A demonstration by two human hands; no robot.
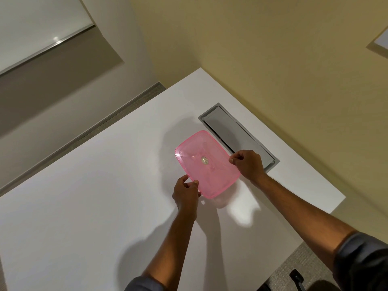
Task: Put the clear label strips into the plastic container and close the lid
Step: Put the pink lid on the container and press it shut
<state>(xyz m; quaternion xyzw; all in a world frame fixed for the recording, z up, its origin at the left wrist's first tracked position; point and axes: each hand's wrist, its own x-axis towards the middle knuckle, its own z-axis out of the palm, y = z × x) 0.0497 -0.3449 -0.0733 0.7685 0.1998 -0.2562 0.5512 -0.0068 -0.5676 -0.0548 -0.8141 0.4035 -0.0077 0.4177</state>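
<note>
A translucent pink lid point(206, 164) covers the plastic container on the white table point(94, 196). A small round silver spot shows near the lid's middle. My left hand point(185, 194) pinches the lid's near-left edge between thumb and fingers. My right hand point(246, 163) grips the lid's right edge with curled fingers. The container body under the lid is mostly hidden. Faint shapes show through the pink plastic, but I cannot tell whether they are the clear label strips.
A grey rectangular cable hatch point(237, 136) is set into the tabletop just behind the container. The table's right edge point(338, 204) runs close to my right forearm. A black chair part point(297, 278) shows at the lower right above grey carpet.
</note>
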